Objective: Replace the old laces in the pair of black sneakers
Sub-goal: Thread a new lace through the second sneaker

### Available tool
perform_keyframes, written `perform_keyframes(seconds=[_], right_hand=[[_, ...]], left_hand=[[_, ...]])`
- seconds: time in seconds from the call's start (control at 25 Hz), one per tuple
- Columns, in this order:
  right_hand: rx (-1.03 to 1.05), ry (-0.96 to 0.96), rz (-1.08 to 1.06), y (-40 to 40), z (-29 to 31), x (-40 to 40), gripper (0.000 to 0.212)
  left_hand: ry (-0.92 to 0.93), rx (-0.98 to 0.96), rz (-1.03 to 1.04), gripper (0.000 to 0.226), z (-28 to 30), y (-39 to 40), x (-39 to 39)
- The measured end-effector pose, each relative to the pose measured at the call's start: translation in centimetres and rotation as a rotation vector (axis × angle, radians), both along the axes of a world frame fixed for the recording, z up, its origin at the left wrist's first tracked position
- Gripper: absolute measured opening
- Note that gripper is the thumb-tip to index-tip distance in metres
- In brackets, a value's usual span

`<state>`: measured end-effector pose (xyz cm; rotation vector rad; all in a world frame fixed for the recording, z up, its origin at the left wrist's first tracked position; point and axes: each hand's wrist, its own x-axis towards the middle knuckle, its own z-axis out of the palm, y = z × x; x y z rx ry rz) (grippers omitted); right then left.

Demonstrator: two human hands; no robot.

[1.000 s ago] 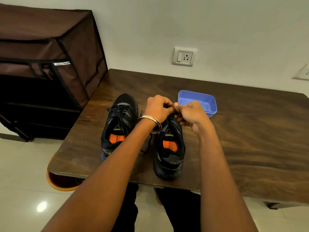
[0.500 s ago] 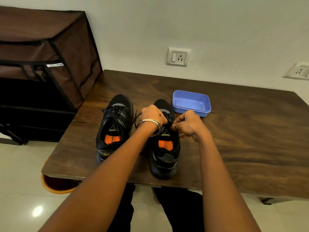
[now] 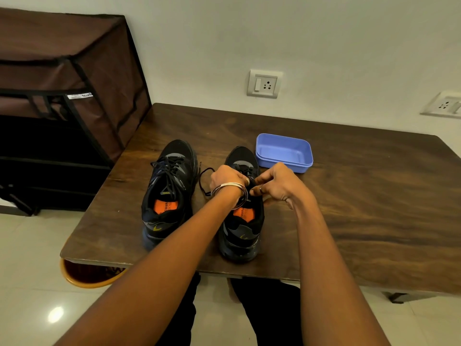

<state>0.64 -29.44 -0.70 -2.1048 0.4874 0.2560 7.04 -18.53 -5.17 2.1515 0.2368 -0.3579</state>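
Both hands work the right sneaker: my left hand and right hand pinch its lace at the eyelets, toe pointing away for easy reach.

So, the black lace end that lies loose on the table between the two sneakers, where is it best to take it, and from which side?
Pinch the loose lace near its tip, coming from above into the gap between the left sneaker and right sneaker. It lies flat and thin on the table, so probably only a fingertip pinch fits.
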Motion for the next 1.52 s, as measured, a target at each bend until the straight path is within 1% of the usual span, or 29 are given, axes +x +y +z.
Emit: perform_keyframes(seconds=[0.12,0.24,0.28,0.36,0.44,0.48,0.56,0.6,0.64,0.72,0.76,0.8,0.84,0.92,1.0,1.08,1.12,1.16,1.2,1.24,1.28,1.32,1.36,1.4,1.44,1.48,1.52], right_hand=[[0.033,0.017,0.023,0.0,-0.4,0.1,0.014],[0.1,0.047,0.02,-0.3,-0.8,0.1,0.006],[0.149,0.049,-0.024,-0.5,-1.0,0.1,0.006],[0.195,0.019,-0.171,-0.5,-1.2,0.2,0.018],[0.11,-0.062,-0.261,-0.4,-1.8,0.8,0.016],[0.032,-0.095,-0.264,-0.3,-2.0,1.3,0.013],[-0.119,-0.126,-0.218,0.1,-2.2,2.0,0.012],[-0.168,-0.127,-0.212,0.2,-2.5,2.4,0.014],[-0.205,-0.116,-0.205,0.2,-2.6,2.5,0.017],[-0.294,-0.072,-0.184,0.1,-3.0,2.9,0.025],[-0.322,-0.055,-0.178,-0.1,-3.3,3.0,0.025],[-0.292,-0.031,-0.193,-0.2,-3.4,3.1,0.023],[-0.219,-0.038,-0.241,-0.4,-3.3,3.0,0.021],[0.049,-0.129,-0.422,-0.2,-1.7,2.1,0.02],[0.398,-0.311,-0.65,-0.6,0.0,1.3,0.026],[0.711,-0.551,-0.797,-1.1,2.3,0.3,0.03],[0.831,-0.658,-0.836,-1.5,2.9,0.0,0.029],[0.877,-0.734,-0.847,-1.8,3.4,-0.3,0.028],[0.83,-0.766,-0.828,-2.0,3.4,-0.5,0.026],[0.686,-0.753,-0.759,-2.1,3.2,-0.5,0.023],[0.461,-0.699,-0.628,-2.0,2.8,-0.3,0.019],[0.2,-0.597,-0.442,-1.8,2.3,-0.2,0.013],[-0.03,-0.449,-0.236,-1.6,1.5,0.0,0.005],[-0.19,-0.275,-0.062,-1.5,0.6,0.2,0.007],[-0.273,-0.116,0.054,-1.6,-0.3,0.4,0.013],[-0.301,-0.028,0.097,-1.6,-0.8,0.6,0.012],[-0.288,-0.019,0.073,-1.7,-0.9,0.6,0.009]], left_hand=[[0.056,-0.068,0.004,0.01,-0.1,0.0,0.2],[0.122,-0.176,-0.002,0.008,0.3,0.5,0.2],[0.123,-0.175,-0.028,0.012,0.4,0.7,0.3],[0.105,-0.15,-0.073,0.02,0.4,0.9,0.5],[0.08,-0.123,-0.081,0.018,0.9,0.8,0.5],[0.045,-0.088,-0.097,0.019,1.2,0.8,0.5],[-0.046,0.02,-0.181,0.028,1.9,1.1,0.4],[-0.094,0.054,-0.219,0.031,2.1,1.4,0.5],[-0.114,0.044,-0.249,0.032,2.3,1.6,0.5],[-0.097,-0.016,-0.343,0.035,2.7,2.3,0.4],[-0.096,-0.013,-0.434,0.041,3.1,2.7,0.1],[-0.101,0.031,-0.536,0.049,3.4,3.1,0.0],[-0.109,0.084,-0.614,0.056,3.6,3.3,-0.1],[-0.118,0.136,-0.668,0.064,3.8,3.5,-0.1],[-0.139,0.221,-0.644,0.066,3.5,3.7,-0.1],[-0.168,0.32,-0.646,0.067,3.3,3.8,-0.2],[-0.183,0.353,-0.659,0.068,3.4,3.7,-0.2],[-0.2,0.381,-0.672,0.069,3.4,3.8,-0.2],[-0.213,0.404,-0.679,0.069,3.5,3.8,-0.2],[-0.225,0.427,-0.683,0.068,3.6,3.8,-0.1],[-0.236,0.448,-0.689,0.068,3.7,3.9,-0.1],[-0.246,0.464,-0.696,0.067,3.7,3.9,-0.1],[-0.257,0.475,-0.701,0.067,3.7,4.0,-0.1],[-0.266,0.487,-0.704,0.067,3.6,4.1,-0.1],[-0.273,0.497,-0.705,0.067,3.7,4.2,-0.1],[-0.274,0.504,-0.705,0.067,3.6,4.3,0.0],[-0.272,0.508,-0.704,0.067,3.6,4.4,0.0]])
